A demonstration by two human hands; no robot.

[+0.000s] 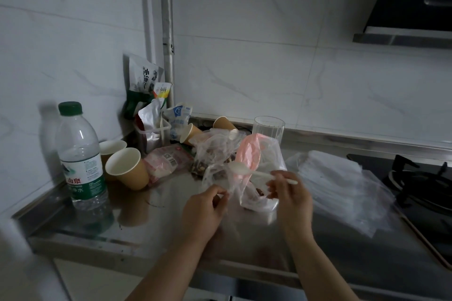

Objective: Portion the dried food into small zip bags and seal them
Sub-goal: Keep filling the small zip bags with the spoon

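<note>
Steel counter [318,239] fills the lower frame, a spread of empty zip bags [342,186] at centre right beside the stove. Water bottle [80,154] stands at left, paper cups [127,168] next to it. At centre, the small zip bag [256,193] hangs between both hands with a little dark dried food at its bottom; more food sits in the clear bag [210,161] just behind. Left hand [205,212] pinches the bag's edge — right hand [291,195] grips the other side plus a white plastic spoon [254,172]. Risk here: the spoon crowds that grip, so the limp mouth could sag and spill pieces onto the counter.
</note>
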